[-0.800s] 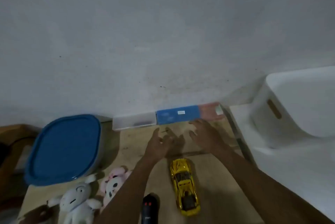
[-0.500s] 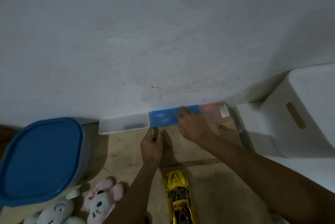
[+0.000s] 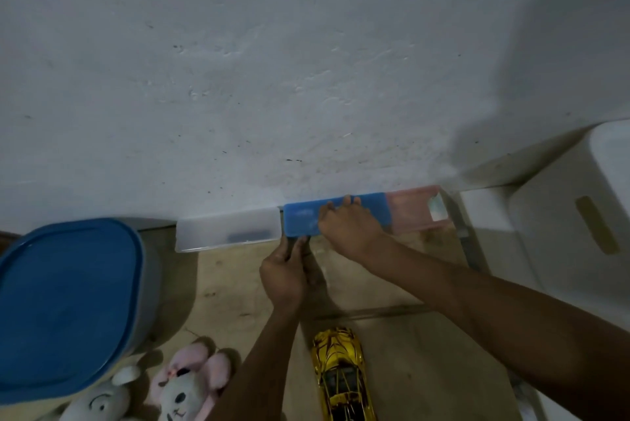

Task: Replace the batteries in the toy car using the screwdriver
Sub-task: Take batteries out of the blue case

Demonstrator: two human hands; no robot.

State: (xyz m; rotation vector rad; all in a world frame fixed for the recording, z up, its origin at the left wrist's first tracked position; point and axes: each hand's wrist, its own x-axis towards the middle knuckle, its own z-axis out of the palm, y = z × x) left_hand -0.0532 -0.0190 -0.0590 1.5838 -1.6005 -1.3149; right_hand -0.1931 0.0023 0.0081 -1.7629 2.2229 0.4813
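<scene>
- Your right hand (image 3: 347, 228) is lying across the top of the blue case (image 3: 301, 221), and its fingers (image 3: 347, 201) are curling over the case's far edge, grasping it
- Your left hand (image 3: 283, 272) is reaching to the near edge of the same case, close to its left corner; the fingertips (image 3: 300, 244) are touching it, but I cannot tell whether they are pinching or only pressing
- The blue case is sitting along the worktop's (image 3: 426, 369) far edge against the wall (image 3: 306, 63), end to end between a clear case (image 3: 228, 230) and a pink case (image 3: 412, 212)
- The yellow toy car (image 3: 341, 376) is resting toward the near edge, lengthwise to the wall, between your forearms and apart from both hands
- A blue-lidded tub (image 3: 64, 304) is standing at the left edge, two plush toys (image 3: 184, 390) are lying in front of it, and a white bin (image 3: 562, 216) is standing at the right edge
</scene>
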